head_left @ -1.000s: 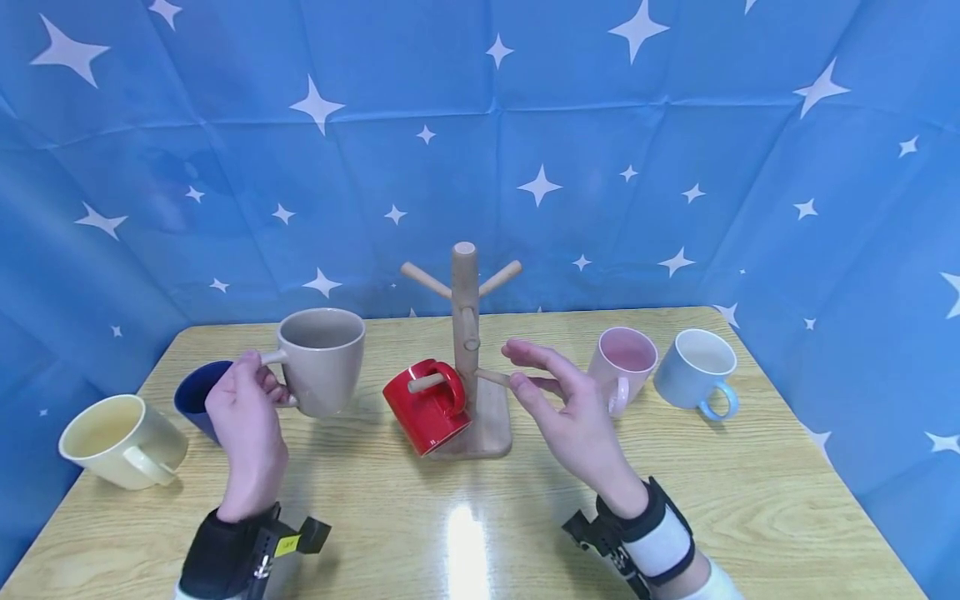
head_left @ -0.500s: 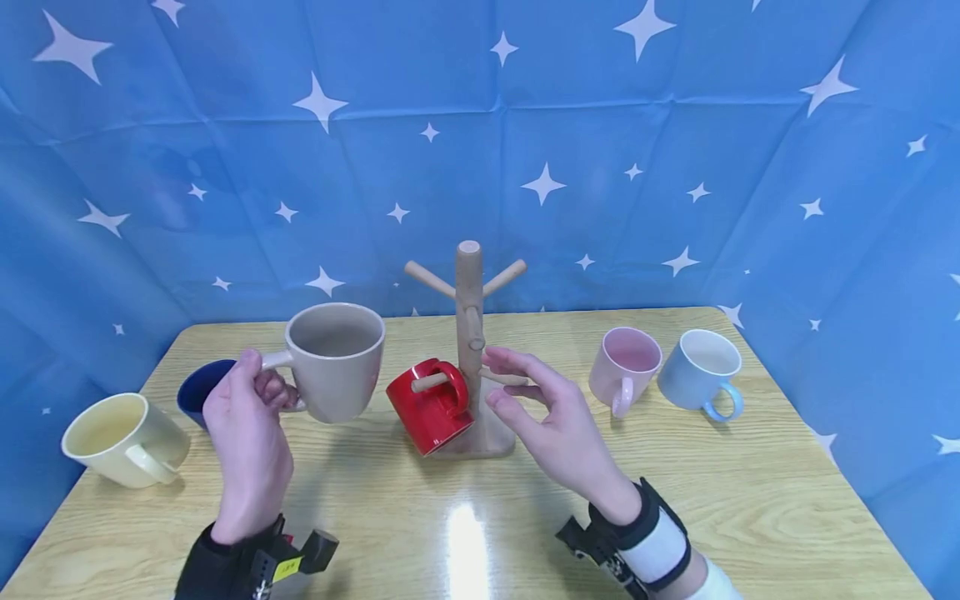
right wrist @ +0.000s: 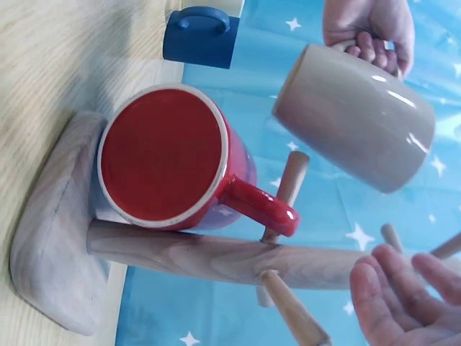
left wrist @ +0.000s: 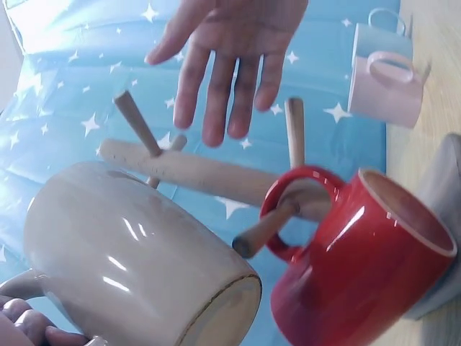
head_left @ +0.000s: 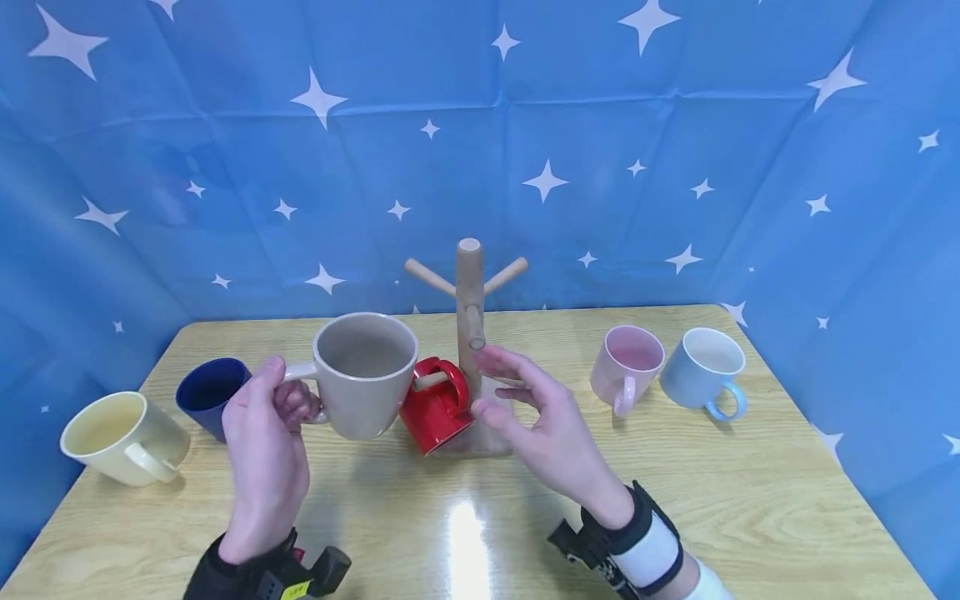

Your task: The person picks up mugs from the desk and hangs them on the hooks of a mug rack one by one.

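My left hand (head_left: 266,446) grips the handle of a grey-beige mug (head_left: 365,392), which hangs above the table with its mouth up. A red mug (head_left: 437,408) hangs tilted by its handle on a low peg of the wooden mug tree (head_left: 468,308); the held mug overlaps it in the head view. My right hand (head_left: 551,429) is beside the post on the right, fingers extended with a gap to the thumb, holding nothing. In the left wrist view that hand (left wrist: 234,65) shows its fingers apart near the post. A lower right peg is hidden behind it in the head view.
At left stand a cream mug (head_left: 123,437) and a dark blue mug (head_left: 210,392). A pink mug (head_left: 626,367) and a light blue mug (head_left: 701,375) are at right. A blue cloth with stars (head_left: 480,150) hangs behind the wooden table (head_left: 712,492).
My left hand has carried the grey-beige mug rightward and nearer, so it now overlaps the red mug in the head view. My right hand has shifted left toward the post.
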A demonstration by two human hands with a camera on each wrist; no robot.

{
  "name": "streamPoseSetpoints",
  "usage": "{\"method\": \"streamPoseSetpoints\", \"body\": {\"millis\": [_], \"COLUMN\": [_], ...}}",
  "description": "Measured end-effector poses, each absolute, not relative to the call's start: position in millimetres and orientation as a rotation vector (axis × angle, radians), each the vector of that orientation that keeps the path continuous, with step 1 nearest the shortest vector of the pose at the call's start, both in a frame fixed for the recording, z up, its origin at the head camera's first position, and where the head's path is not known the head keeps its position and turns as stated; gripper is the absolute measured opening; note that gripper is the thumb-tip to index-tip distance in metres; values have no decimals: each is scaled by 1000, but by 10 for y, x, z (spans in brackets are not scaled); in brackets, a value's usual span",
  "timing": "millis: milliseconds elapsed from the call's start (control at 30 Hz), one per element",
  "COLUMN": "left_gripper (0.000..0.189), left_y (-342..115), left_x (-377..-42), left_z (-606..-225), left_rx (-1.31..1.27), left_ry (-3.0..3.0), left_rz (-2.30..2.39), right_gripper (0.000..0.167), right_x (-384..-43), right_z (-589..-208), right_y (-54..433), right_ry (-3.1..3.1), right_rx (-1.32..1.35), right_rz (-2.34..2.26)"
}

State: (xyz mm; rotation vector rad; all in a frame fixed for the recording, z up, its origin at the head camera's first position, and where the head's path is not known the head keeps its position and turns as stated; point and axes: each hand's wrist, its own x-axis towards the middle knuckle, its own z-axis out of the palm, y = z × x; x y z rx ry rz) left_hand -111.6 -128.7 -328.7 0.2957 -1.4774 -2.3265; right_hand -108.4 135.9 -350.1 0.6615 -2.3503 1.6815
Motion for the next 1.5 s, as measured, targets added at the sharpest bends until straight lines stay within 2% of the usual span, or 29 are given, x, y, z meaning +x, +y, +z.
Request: {"method": "streamPoseSetpoints", "body": {"millis": [533,900,1500], "left_gripper": [49,48,47], "left_y": [-1120,-980,-879], "left_x": [-970,-922,-887], "left_z": [-3379,-3461,-3519], "left_rx": [152,83,-48], "left_ry": [-1578,-1617,-1693], "left_rz": [-2440,-2476,-2477], "right_gripper": [74,94,108], "right_x": [-1044,-1040,-1004], "right_z": [-3513,-3585,-3610], "right_y": [1242,1210,1166], "right_ry": [-2342,-2364,-2283], "right_rx": [685,754,783], "right_rz": [1808,1818,2008]}}
